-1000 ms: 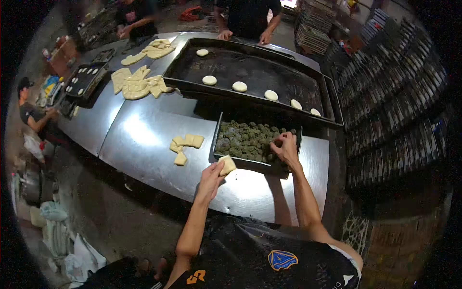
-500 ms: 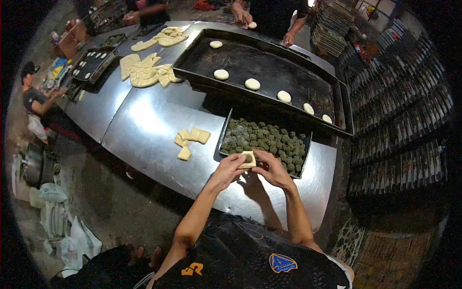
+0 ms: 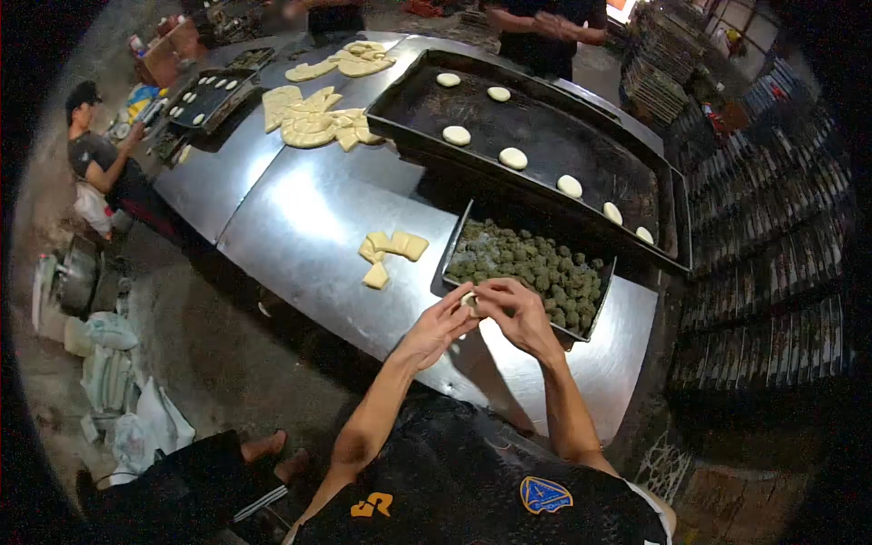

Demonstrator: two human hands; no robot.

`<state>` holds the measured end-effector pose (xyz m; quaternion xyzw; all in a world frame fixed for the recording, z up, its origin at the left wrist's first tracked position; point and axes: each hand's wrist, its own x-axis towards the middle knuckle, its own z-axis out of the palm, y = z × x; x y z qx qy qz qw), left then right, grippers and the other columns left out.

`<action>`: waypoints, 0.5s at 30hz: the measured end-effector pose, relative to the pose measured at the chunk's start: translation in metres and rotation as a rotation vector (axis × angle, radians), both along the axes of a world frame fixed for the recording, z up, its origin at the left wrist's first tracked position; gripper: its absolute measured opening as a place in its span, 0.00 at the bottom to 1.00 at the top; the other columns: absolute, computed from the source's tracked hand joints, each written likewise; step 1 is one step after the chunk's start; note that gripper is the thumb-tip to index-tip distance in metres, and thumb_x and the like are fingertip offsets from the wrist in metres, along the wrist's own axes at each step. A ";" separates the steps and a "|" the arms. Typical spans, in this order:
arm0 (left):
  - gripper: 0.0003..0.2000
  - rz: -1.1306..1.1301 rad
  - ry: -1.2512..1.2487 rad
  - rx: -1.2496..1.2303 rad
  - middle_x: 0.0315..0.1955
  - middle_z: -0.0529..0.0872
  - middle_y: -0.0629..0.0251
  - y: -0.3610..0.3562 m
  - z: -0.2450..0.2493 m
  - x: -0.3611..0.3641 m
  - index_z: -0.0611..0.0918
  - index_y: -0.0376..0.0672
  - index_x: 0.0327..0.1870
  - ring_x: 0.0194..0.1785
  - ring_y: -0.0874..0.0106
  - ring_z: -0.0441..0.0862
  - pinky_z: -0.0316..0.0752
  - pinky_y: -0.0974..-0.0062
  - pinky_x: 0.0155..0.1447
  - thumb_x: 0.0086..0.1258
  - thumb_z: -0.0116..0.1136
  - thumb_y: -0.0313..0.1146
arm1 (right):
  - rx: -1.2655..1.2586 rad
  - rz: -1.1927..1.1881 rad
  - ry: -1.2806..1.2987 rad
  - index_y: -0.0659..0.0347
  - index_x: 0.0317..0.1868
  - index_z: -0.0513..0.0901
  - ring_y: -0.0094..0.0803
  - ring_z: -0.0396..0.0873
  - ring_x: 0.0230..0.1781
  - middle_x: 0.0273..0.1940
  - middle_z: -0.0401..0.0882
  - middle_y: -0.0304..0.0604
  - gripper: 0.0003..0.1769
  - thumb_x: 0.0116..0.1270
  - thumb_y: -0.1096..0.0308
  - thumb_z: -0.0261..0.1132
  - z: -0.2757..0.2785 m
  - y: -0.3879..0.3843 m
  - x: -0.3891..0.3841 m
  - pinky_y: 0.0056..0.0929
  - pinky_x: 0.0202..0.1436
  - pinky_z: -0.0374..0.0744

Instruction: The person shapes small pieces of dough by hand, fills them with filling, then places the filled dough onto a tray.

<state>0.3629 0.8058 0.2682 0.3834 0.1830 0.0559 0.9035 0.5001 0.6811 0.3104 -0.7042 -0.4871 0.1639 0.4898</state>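
Between my two hands is a small piece of pale dough [image 3: 469,300], folded up around a dark green filling that still shows a little. My left hand [image 3: 440,329] cups it from the left, and the fingers of my right hand [image 3: 516,314] pinch its edge from the right. Just beyond my hands lies a metal tray [image 3: 447,259] of green filling balls [image 3: 536,268]. Several cut dough pieces [image 3: 392,247] rest on the metal table to the left of that tray.
A large black baking tray [image 3: 545,136] with several round white dough pieces [image 3: 512,159] spans the metal table [image 3: 336,195]. Larger dough sheets [image 3: 313,118] lie farther left. Co-workers stand across the table [image 3: 545,32] and at far left [image 3: 100,154]. Stacked trays [image 3: 772,245] line the right.
The dough between my hands has gone from a flat square to a piece gathered around the filling. Another round dough piece lies on the black tray, and the co-worker's hands opposite have come together. The view has shifted.
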 end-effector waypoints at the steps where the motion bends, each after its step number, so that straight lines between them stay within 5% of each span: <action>1: 0.27 -0.001 -0.032 0.003 0.55 0.76 0.68 0.001 -0.019 -0.003 0.61 0.42 0.73 0.56 0.75 0.77 0.74 0.76 0.64 0.76 0.52 0.36 | -0.023 0.085 0.000 0.63 0.50 0.84 0.39 0.82 0.44 0.49 0.81 0.48 0.16 0.61 0.71 0.70 0.017 0.004 -0.009 0.33 0.49 0.81; 4: 0.23 0.114 -0.088 -0.003 0.53 0.76 0.67 -0.003 -0.010 -0.004 0.66 0.39 0.68 0.53 0.76 0.78 0.77 0.76 0.61 0.77 0.51 0.39 | 0.013 0.105 -0.055 0.62 0.49 0.84 0.37 0.83 0.42 0.46 0.80 0.47 0.15 0.61 0.72 0.70 0.007 0.016 -0.011 0.31 0.45 0.82; 6: 0.20 0.185 -0.139 -0.395 0.51 0.77 0.66 0.002 -0.006 -0.010 0.70 0.38 0.62 0.52 0.76 0.79 0.79 0.78 0.58 0.77 0.50 0.42 | 0.032 0.088 0.124 0.63 0.47 0.85 0.35 0.83 0.39 0.42 0.80 0.46 0.13 0.61 0.73 0.69 0.001 0.023 -0.012 0.29 0.41 0.83; 9: 0.20 0.263 -0.158 -0.299 0.50 0.77 0.65 0.000 -0.010 -0.015 0.70 0.37 0.59 0.52 0.75 0.79 0.82 0.80 0.55 0.77 0.49 0.44 | 0.017 0.066 0.126 0.63 0.46 0.85 0.36 0.83 0.40 0.40 0.79 0.46 0.12 0.61 0.73 0.69 0.004 0.032 -0.022 0.29 0.43 0.83; 13: 0.12 0.374 -0.225 -0.155 0.44 0.77 0.70 -0.002 -0.016 -0.016 0.73 0.43 0.53 0.48 0.78 0.78 0.75 0.76 0.55 0.76 0.54 0.39 | 0.116 -0.011 -0.328 0.62 0.44 0.86 0.41 0.78 0.33 0.36 0.79 0.47 0.12 0.59 0.72 0.70 0.011 0.033 -0.042 0.33 0.37 0.78; 15: 0.09 0.359 -0.221 -0.137 0.41 0.77 0.71 0.002 -0.012 -0.019 0.73 0.46 0.51 0.47 0.79 0.76 0.70 0.75 0.55 0.75 0.54 0.36 | 0.059 -0.024 -0.244 0.61 0.44 0.86 0.42 0.76 0.33 0.35 0.78 0.47 0.11 0.59 0.72 0.70 0.009 0.033 -0.049 0.36 0.38 0.75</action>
